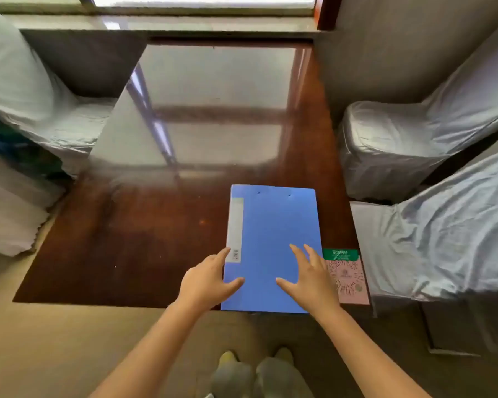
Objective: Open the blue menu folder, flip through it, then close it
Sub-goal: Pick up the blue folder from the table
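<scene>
Nearest us, both forearms reach forward from the bottom of the view, shoes visible on the floor between them. Our left hand (206, 278) sits at the spine side of the blue menu folder (273, 228), fingers spread, thumb lying over the cover's lower left; our right hand (308, 278) rests flat and open on the lower right, fingers fanned toward the free edge. Neither hand grips anything; they are apart, with a strip of cover between the thumbs. The folder lies closed at the near right of the dark polished table (127, 254), its near edge at the table's lip, white label strip along the left. We judge either the opening is about to start or the closing has just finished; we cannot tell which. If opening, the right fingers must hook the free edge while the left steadies the spine. Just right, a pink QR card (350, 278). Beyond, covered chairs (400, 145) and a window sill (167, 21).
</scene>
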Tool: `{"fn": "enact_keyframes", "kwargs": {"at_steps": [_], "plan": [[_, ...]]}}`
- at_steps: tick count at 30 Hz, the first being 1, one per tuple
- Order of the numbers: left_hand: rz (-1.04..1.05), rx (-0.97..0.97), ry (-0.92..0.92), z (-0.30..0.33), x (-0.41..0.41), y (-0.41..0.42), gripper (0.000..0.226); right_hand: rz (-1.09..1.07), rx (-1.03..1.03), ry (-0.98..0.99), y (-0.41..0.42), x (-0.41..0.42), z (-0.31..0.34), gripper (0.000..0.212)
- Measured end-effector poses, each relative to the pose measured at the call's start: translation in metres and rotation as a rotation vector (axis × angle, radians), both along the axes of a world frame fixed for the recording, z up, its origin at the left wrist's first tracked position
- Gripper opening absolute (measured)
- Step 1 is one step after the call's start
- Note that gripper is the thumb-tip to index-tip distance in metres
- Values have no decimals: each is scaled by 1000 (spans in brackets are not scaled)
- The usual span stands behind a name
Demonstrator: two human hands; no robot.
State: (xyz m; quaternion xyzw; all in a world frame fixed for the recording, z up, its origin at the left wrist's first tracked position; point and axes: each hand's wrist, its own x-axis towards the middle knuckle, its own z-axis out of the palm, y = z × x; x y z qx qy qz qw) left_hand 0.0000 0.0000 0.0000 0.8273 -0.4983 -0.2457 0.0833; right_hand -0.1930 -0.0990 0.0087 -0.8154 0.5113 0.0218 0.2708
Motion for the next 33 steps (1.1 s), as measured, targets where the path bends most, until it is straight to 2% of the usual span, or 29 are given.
{"fn": "enact_keyframes", "kwargs": {"at_steps": [6, 10, 13, 16, 18, 20, 24, 27, 30, 32, 33], "plan": [[101, 160, 69, -26, -13, 10, 80, 31, 92, 92, 20, 15, -36, 83], [165, 144, 91, -34, -23, 14, 48, 35, 84, 132, 31, 20, -50, 81], [301, 97, 302, -39, -27, 11, 36, 27, 68, 158, 36, 23, -57, 79], [554, 84, 578, -38, -17, 8, 46, 36, 54, 183, 37, 26, -61, 78], [640, 74, 761, -36, -11, 9, 38, 49, 45, 195, 37, 28, -61, 79], [662, 66, 836, -35, -5, 12, 24, 60, 45, 182, 38, 29, -63, 79], [644, 62, 850, -30, 4, 19, 13, 98, 77, 129, 42, 28, -62, 79], [615, -14, 874, -20, 9, 27, 10, 104, 146, 38, 41, 27, -54, 75], [611, -144, 911, 1, 19, 34, 12, 15, 261, -270, 28, 24, -33, 57], [579, -209, 939, 17, 28, 39, 15, -120, 228, -466, 12, 17, -19, 44], [556, -238, 951, 25, 32, 42, 17, -189, 177, -500, 3, 12, -13, 43]]}}
